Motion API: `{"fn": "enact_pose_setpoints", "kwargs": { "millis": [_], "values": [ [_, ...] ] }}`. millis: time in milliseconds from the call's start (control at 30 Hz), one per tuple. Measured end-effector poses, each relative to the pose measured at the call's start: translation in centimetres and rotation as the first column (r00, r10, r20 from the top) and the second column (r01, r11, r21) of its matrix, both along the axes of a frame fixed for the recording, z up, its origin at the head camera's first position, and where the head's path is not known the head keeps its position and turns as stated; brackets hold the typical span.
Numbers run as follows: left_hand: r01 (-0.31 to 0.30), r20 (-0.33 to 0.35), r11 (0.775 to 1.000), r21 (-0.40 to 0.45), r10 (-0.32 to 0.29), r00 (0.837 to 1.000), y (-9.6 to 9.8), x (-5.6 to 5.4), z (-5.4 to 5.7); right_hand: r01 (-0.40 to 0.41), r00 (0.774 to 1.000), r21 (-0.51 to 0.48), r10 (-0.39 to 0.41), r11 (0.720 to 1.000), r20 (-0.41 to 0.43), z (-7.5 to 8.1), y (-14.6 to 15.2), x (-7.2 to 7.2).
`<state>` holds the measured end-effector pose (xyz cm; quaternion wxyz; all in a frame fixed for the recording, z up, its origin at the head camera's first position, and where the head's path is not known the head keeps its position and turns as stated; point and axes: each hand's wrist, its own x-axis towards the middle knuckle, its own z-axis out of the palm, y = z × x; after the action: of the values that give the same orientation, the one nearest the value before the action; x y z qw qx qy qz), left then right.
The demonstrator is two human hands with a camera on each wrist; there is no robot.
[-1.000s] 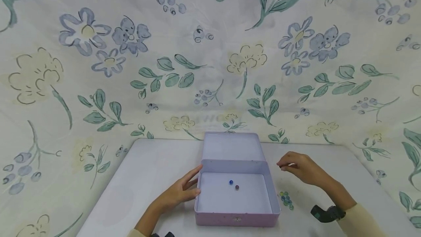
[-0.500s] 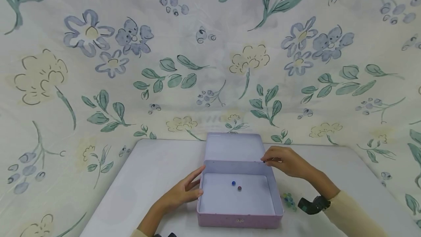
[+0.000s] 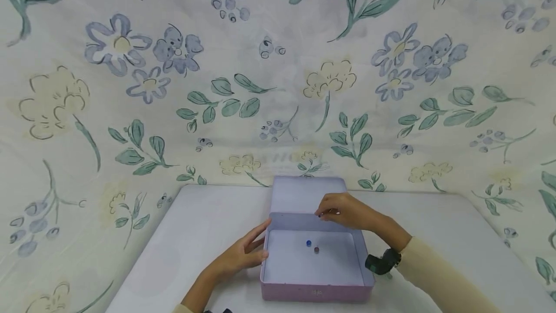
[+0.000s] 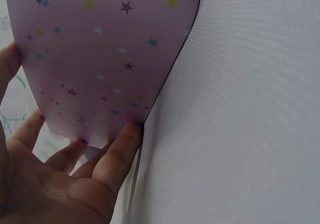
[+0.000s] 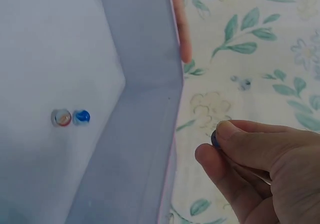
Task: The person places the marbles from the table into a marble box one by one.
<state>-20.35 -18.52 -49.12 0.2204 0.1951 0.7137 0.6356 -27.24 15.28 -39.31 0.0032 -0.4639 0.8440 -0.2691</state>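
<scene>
A lilac tin box (image 3: 317, 292) stands on the white table with its lid laid back. Inside it lie a blue marble (image 3: 309, 243) and a reddish marble (image 3: 316, 250), close together on the floor. My left hand (image 3: 236, 257) rests against the box's left side with fingers spread; the left wrist view shows its fingertips on the star-printed wall (image 4: 115, 58). Above the back part of the box, my right hand (image 3: 347, 210) pinches a small dark blue marble (image 5: 214, 140) between thumb and fingertip.
Right of the box, a few green glass marbles (image 3: 389, 276) show, mostly hidden behind the right wrist's black strap (image 3: 383, 262). The open lid (image 3: 304, 194) reaches toward the flower-printed cloth (image 3: 286, 86) behind the table (image 3: 213, 206).
My right hand has moved left, from beside the box to over its back part, carrying the pinched marble. The left hand stays at the box's side.
</scene>
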Motion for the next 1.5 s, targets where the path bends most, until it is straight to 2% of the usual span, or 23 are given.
{"fn": "enact_pose_setpoints", "kwargs": {
  "millis": [200, 367, 567, 700, 867, 1200, 1500],
  "values": [
    [0.005, -0.004, 1.000, 0.004, -0.005, 1.000, -0.1, -0.1, 0.0, -0.022, 0.998, 0.040, 0.019, 0.999, 0.066, -1.6, -2.4, 0.0],
    [-0.011, 0.004, 1.000, 0.007, 0.011, 1.000, -0.2, -0.2, 0.1, -0.033, 0.997, 0.073, 0.028, 0.997, 0.066, -3.3, -4.0, -0.1],
    [0.001, 0.015, 1.000, 0.009, -0.001, 1.000, 0.2, -0.1, -0.4, -0.005, 0.995, 0.113, -0.006, 0.994, 0.096, -5.6, -4.2, 0.2],
    [-0.002, 0.011, 1.000, 0.003, 0.002, 1.000, 0.3, 0.0, -0.4, -0.015, 0.996, 0.113, 0.005, 0.993, 0.085, -6.6, -4.0, 0.3],
    [-0.005, 0.013, 1.000, 0.008, 0.004, 1.000, 0.1, -0.1, -0.4, 0.002, 0.999, 0.113, -0.008, 0.994, 0.048, -6.9, -4.0, 0.2],
    [-0.018, 0.001, 1.000, 0.000, 0.018, 1.000, 0.1, -0.3, -0.2, 0.057, 0.998, 0.231, -0.048, 0.971, -0.045, -6.9, -3.9, -0.3],
    [0.007, -0.004, 1.000, 0.005, -0.007, 1.000, 0.0, -0.3, -0.3, 0.042, 0.999, 0.254, -0.037, 0.966, -0.022, -7.3, -3.9, -0.1]
  ]
}}
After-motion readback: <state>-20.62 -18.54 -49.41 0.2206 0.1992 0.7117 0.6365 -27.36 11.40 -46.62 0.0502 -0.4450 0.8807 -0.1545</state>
